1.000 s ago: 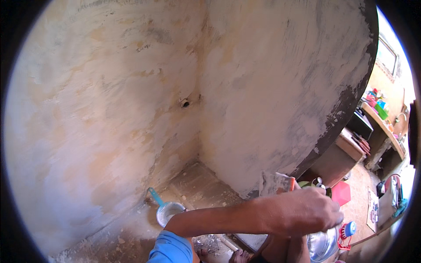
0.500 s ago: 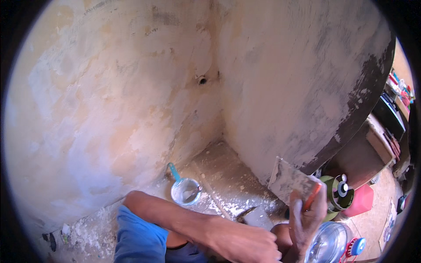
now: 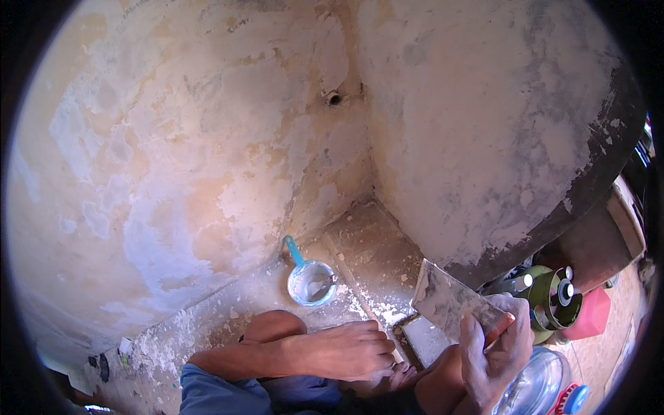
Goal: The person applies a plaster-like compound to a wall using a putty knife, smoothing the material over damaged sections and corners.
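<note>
My right hand (image 3: 501, 349), dusted white, grips a wide flat trowel (image 3: 453, 301) by its orange handle. The trowel's grey blade is smeared with pale filler and tilts up toward the right wall. My left hand (image 3: 353, 351) is closed low in the middle, back of the hand up. Its palm is hidden, so I cannot tell what it holds, if anything. Beyond it a small pot (image 3: 311, 285) with a turquoise handle stands on the floor, with whitish paste and part of a tool inside. A pale flat slab (image 3: 427, 339) lies between my hands.
Two patchy, filler-coated walls (image 3: 207, 173) meet in a corner, with a small round hole (image 3: 335, 99) near it. White crumbs litter the floor (image 3: 366, 242). At right stand a green metal cylinder (image 3: 550, 301), a pink container (image 3: 593, 315), and a clear plastic container (image 3: 543, 380).
My left hand has moved up and left, away from my right hand. The trowel stays in my right hand, its blade turned somewhat. The whole view has shifted, showing more floor.
</note>
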Tool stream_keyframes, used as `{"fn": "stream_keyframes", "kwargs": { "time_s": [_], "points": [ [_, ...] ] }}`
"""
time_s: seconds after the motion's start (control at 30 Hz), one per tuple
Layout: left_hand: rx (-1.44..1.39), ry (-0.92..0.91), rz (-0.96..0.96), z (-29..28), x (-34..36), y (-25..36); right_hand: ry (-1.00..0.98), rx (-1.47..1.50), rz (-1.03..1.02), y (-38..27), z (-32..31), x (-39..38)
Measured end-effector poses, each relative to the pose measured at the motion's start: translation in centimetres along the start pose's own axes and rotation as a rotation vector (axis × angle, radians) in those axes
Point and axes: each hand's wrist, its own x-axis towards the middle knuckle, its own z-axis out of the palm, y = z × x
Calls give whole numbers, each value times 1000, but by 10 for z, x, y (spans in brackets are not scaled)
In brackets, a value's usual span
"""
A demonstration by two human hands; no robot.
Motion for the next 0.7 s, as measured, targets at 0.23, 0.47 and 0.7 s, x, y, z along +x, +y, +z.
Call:
{"fn": "stream_keyframes", "kwargs": {
  "time_s": [0.23, 0.47, 0.7],
  "points": [
    [61, -119, -19, -5, 6, -11, -4, 84, 68, -5, 5, -1],
    [427, 315, -444, -50, 20, -128, 77, 43, 74, 2, 7, -1],
    [484, 791, -705, -150, 64, -317, -143, -36, -78, 6, -1, 6]
  ]
}}
